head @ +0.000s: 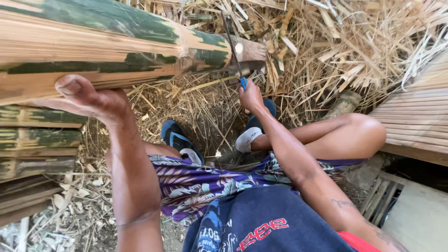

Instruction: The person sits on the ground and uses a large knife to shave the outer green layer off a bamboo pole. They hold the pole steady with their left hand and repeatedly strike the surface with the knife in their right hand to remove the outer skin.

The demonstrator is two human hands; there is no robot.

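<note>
A thick bamboo pole (107,51), green with pale stripped strips, lies across the upper left. My left hand (81,98) props it from beneath, thumb pressed against its underside. My right hand (250,95) is shut around the blue handle of a long thin blade (232,44). The blade stands upright against the pole's cut end (247,50). I am seated low with knees bent, in patterned purple shorts and dark blue sandals (176,137).
Split bamboo slats (37,154) are stacked at the left. A heap of dry shavings and strips (336,46) fills the ground ahead. Flat bamboo slats (417,116) lie stacked at the right, over a board (415,214).
</note>
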